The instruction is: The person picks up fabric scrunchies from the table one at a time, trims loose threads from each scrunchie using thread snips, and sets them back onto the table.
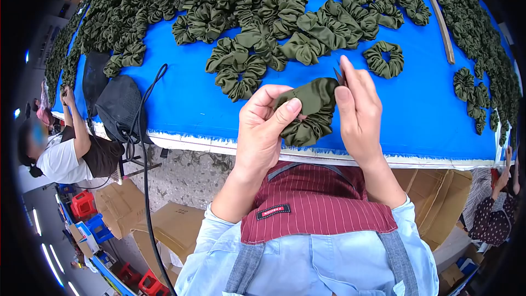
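Between my two hands is a dark green scrunchie (309, 126), gathered at the bottom and smoother along its top. My left hand (268, 123) pinches its left side, the thumb lying over the fabric. My right hand (359, 109) is at its right edge, with a small dark pointed tool (339, 78) between thumb and fingers; its handle is hidden. Just beyond my hands, another green scrunchie (240, 78) lies on the blue table cover (186, 93), and a single one (384, 59) lies to the right.
Heaps of green scrunchies (219, 0) cover the table's far side. A wooden strip (436, 16) lies at the right. A black mesh bag (120, 108) and cable (147, 175) are at the left. Cardboard boxes (167, 227) stand below. Another person (68, 156) works at the left, others at the right.
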{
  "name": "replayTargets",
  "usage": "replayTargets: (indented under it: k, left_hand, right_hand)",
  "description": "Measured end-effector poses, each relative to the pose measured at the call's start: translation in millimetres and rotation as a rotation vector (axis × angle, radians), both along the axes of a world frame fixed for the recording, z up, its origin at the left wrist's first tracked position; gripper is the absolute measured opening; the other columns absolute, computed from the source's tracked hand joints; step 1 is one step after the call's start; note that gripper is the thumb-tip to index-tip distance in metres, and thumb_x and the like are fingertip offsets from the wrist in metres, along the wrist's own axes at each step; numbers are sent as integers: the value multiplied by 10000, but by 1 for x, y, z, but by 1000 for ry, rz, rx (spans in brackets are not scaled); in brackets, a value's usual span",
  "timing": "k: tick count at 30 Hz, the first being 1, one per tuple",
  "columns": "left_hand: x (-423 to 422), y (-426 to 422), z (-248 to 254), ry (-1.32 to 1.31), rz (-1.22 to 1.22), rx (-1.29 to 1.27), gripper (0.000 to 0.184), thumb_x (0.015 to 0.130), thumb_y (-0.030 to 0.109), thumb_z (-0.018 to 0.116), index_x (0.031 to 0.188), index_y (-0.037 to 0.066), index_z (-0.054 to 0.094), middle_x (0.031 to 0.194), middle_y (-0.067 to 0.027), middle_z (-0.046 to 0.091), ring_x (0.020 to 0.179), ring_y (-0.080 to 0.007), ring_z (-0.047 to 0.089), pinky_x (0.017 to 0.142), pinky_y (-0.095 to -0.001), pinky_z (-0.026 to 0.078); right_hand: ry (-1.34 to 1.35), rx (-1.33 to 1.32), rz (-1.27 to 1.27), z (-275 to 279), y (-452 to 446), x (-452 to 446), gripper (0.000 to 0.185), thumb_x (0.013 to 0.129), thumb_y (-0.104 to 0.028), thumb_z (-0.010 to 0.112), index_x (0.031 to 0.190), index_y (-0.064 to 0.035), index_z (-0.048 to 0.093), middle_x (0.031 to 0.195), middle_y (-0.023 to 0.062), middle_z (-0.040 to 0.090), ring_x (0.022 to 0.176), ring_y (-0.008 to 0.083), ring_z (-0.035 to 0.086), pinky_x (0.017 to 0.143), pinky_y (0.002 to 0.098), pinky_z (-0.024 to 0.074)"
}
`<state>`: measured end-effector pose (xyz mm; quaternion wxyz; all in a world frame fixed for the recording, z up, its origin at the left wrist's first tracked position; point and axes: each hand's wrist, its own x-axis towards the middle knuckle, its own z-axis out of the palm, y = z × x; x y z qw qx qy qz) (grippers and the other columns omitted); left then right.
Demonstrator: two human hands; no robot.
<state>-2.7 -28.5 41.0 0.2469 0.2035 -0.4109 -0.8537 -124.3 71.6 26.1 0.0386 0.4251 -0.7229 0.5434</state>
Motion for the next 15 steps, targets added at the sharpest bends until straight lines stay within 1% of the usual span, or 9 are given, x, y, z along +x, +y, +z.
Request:
replayTargets:
  k: [1,2,6,11,15]
  left_hand:
    - [-1,1,0,-11,33,-17,189,797,18,629,969,-11,556,835,-64,588,730,-94,554,679,-190,453]
    - [-1,2,1,-12,33,-17,189,797,18,629,969,-11,556,835,-64,588,730,-94,554,679,-190,453]
    - [-5,7,1,-17,94,-53,165,798,3,620,952,-3,562,830,-56,588,724,-81,540,676,-179,441]
    - [-4,12,-2,2,100,-164,138,795,-13,612,926,-1,571,837,-38,574,715,-71,517,667,-168,424]
    - [-4,12,-1,5,112,-185,125,791,-16,613,910,-1,577,844,-25,557,709,-66,501,661,-162,410]
  right_hand:
    - [105,-66,-37,1,1,2,226,784,-50,608,984,52,596,659,57,525,516,145,425,491,230,381]
    - [105,-67,-37,3,3,5,226,784,-50,608,984,52,596,659,57,525,516,145,425,491,230,381]
    - [145,42,108,17,11,20,301,749,-6,614,1047,39,607,744,79,577,560,133,452,488,234,386]
    - [156,22,101,15,7,21,338,692,25,642,1029,36,614,747,92,588,541,137,446,476,229,380]
    - [140,8,111,14,7,21,318,703,22,639,1020,34,620,734,93,589,534,136,443,470,227,377]
